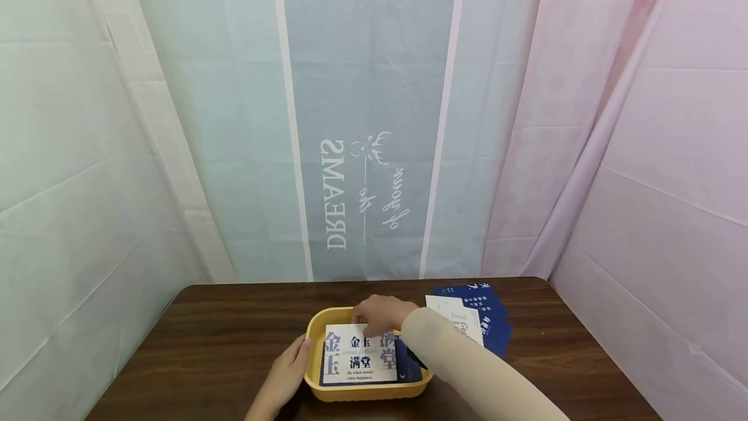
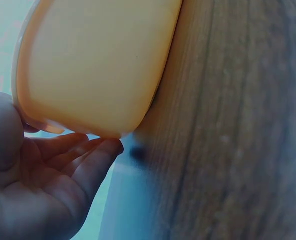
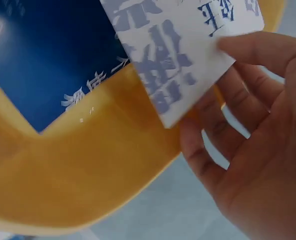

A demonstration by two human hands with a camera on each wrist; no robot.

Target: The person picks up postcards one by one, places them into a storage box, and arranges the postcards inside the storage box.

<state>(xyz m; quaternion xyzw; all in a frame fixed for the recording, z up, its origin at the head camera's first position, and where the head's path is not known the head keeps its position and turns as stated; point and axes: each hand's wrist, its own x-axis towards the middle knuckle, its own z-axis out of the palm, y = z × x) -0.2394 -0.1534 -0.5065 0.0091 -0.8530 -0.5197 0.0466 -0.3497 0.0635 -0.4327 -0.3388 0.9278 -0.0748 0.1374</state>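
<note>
A yellow plastic basin (image 1: 368, 394) stands near the table's front edge. My left hand (image 1: 286, 372) grips its left end, the thumb by the rim and fingertips against the outer wall (image 2: 98, 70). My right hand (image 1: 382, 315) reaches in over the far side and pinches the edge of a white card (image 3: 172, 70) printed with large Chinese characters. In the head view this card (image 1: 345, 369) lies over a dark blue card (image 1: 411, 369) inside the basin. The blue card (image 3: 48, 55) shows white lettering in the right wrist view. Whatever lies under these cards is hidden.
To the right of the basin, several blue cards (image 1: 495, 307) and white cards (image 1: 447, 307) lie fanned on the brown wooden table (image 1: 222, 343), partly behind the right sleeve (image 1: 467, 369). A printed curtain (image 1: 368, 83) hangs behind the table, with pale cloth at both sides.
</note>
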